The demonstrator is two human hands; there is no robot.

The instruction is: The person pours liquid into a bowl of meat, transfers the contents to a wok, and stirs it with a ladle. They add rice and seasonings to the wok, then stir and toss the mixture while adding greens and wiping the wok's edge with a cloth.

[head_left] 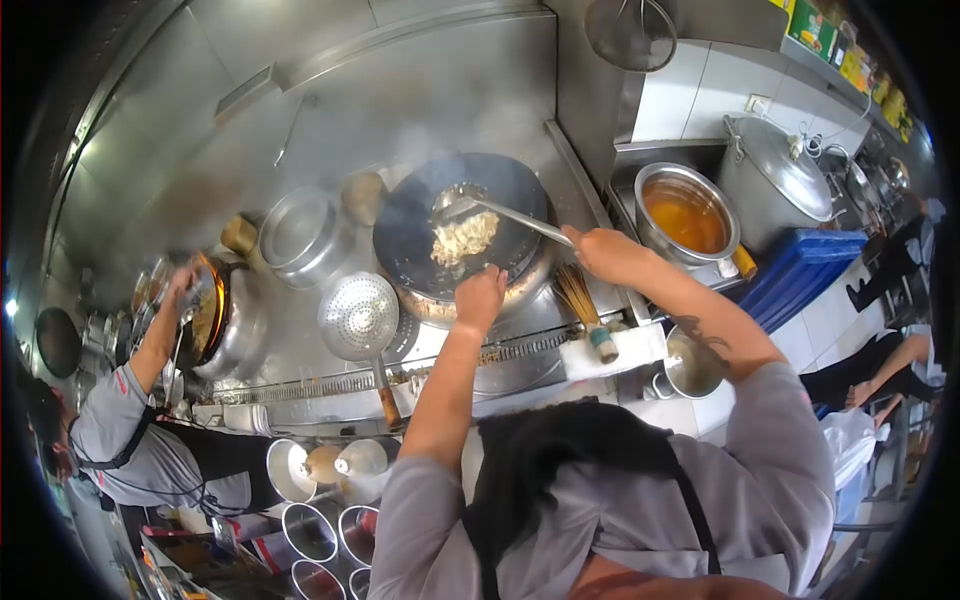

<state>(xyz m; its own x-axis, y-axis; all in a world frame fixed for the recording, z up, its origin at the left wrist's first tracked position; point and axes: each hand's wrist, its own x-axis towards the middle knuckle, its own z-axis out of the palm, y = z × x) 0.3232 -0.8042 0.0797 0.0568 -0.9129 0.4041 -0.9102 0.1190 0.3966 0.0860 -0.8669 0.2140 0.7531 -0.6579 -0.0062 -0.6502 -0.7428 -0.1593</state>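
Observation:
A dark wok sits on a burner in front of me, with pale shredded food in it and steam rising. My right hand is closed around the long handle of a metal ladle. The ladle's head rests inside the wok, at the far side of the food. At the wok's near rim my left hand is closed on the edge; its fingertips are partly hidden. A perforated strainer with a wooden handle lies left of my left hand. A bamboo brush stands below my right hand.
A pot of amber liquid and a lidded stockpot stand at right. Metal pots sit left of the wok. A co-worker works at a flaming wok far left. Metal containers stand at lower left.

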